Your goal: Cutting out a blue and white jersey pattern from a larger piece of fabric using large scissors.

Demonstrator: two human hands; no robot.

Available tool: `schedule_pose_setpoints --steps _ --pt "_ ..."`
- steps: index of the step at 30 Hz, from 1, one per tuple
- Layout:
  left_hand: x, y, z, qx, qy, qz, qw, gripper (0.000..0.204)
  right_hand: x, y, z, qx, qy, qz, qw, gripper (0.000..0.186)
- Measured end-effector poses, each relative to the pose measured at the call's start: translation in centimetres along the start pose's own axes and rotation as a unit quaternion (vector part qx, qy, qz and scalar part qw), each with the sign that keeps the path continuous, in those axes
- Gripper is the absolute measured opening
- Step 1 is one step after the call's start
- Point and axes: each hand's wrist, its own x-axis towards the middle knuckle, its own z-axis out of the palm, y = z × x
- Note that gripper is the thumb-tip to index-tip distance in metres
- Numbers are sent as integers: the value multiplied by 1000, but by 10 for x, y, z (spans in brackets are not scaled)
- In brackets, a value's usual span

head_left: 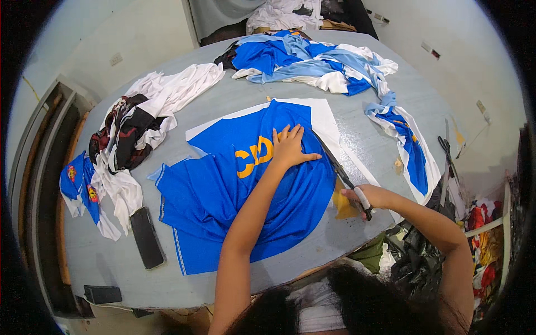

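A blue fabric piece (223, 190) with yellow lettering lies rumpled in the middle of the table, its near part in folds. My left hand (291, 149) presses flat on it, fingers spread. At the fabric's right edge my right hand (365, 197) grips a pair of large dark scissors (341, 172) by the handles. Their blades point away from me along the border between the blue cloth and the white margin (326, 117). I cannot tell whether the blades are apart. White wrapping shows around a finger or handle of the right hand.
On the grey table (312, 248) are a black phone (147, 238), a small dark box (102, 293), white and dark cloth (167, 89) at left, and a blue and white heap (312, 58) at the far side. Another blue-white strip (410, 151) hangs near the right edge, with scissors (445, 146) beyond.
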Motion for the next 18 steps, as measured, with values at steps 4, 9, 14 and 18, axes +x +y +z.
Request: schedule_pose_setpoints --steps 4,9,14,18 --pt "-2 -2 2 -2 1 -1 1000 107 4 7 3 -37 2 -13 999 61" --pt "0 -1 1 12 -15 -3 1000 108 0 4 7 -64 21 -28 997 60" --pt "0 -1 -1 14 -26 -12 999 109 4 10 11 -144 49 -78 985 59" --pt "-4 10 -3 21 -47 -43 998 104 6 17 12 -115 20 -30 993 58"
